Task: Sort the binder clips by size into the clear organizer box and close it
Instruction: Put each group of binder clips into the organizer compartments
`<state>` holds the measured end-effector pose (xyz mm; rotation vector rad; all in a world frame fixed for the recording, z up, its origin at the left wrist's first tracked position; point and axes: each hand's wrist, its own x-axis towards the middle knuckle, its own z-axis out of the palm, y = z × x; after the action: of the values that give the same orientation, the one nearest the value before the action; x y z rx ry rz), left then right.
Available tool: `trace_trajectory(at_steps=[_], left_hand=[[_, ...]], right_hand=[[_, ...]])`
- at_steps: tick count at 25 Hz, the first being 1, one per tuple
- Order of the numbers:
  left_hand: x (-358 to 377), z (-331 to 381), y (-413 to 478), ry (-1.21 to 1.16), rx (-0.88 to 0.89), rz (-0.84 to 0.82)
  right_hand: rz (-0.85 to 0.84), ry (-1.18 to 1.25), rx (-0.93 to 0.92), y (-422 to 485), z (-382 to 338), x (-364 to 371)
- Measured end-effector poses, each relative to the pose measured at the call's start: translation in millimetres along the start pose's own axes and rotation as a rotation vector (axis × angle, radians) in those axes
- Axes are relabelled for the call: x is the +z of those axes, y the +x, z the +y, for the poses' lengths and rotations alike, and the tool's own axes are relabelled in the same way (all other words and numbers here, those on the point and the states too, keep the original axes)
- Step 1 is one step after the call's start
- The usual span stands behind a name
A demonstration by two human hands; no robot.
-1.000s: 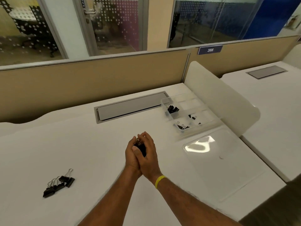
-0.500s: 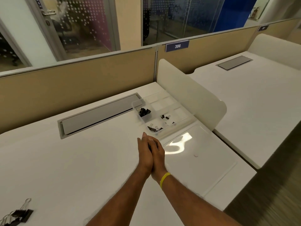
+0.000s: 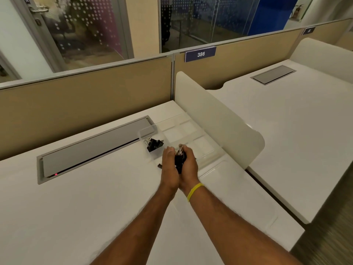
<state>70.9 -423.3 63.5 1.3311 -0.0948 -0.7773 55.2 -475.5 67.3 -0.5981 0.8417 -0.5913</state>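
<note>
My left hand (image 3: 169, 165) and my right hand (image 3: 188, 165) are cupped together around a bunch of black binder clips (image 3: 180, 159) with silver wire handles. They hover over the near edge of the clear organizer box (image 3: 202, 150), which stands open on the white desk. One far-left compartment holds a few black clips (image 3: 154, 145). The corner of another clip (image 3: 159, 165) shows just left of my left hand. The box's clear lid (image 3: 229, 188) lies flat on the desk toward me. The near compartments are hidden by my hands.
A grey cable flap (image 3: 91, 150) is set into the desk left of the box. A white rounded divider panel (image 3: 219, 119) stands right behind the box. A tan partition (image 3: 86, 96) closes the desk's far side. The desk edge drops off at the right.
Both hands moved forward together from mid-desk to the box's near edge and parted slightly, exposing the clips. The view swung right, so the loose clips at the left left the frame.
</note>
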Motion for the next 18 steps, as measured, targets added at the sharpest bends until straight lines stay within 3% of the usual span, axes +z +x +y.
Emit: trace_trajectory(at_steps=[2, 5, 12, 18], left_hand=[[8.7, 15.7, 15.7, -0.01, 0.031, -0.027], [14.1, 28.4, 36.7, 0.031, 0.076, -0.031], [-15.5, 34.6, 68.0, 0.133, 0.279, 0.104], [-44.8, 28.0, 69.8, 0.298, 0.373, 0.222]], right_hand=[[-0.029, 0.178, 0.108, 27.2, -18.8, 15.1], [-0.062, 0.225, 0.109, 69.0, -38.1, 36.4], [-0.088, 0.028, 0.109, 146.4, -52.9, 62.4], [-0.049, -0.257, -0.051, 168.7, -48.1, 61.0]])
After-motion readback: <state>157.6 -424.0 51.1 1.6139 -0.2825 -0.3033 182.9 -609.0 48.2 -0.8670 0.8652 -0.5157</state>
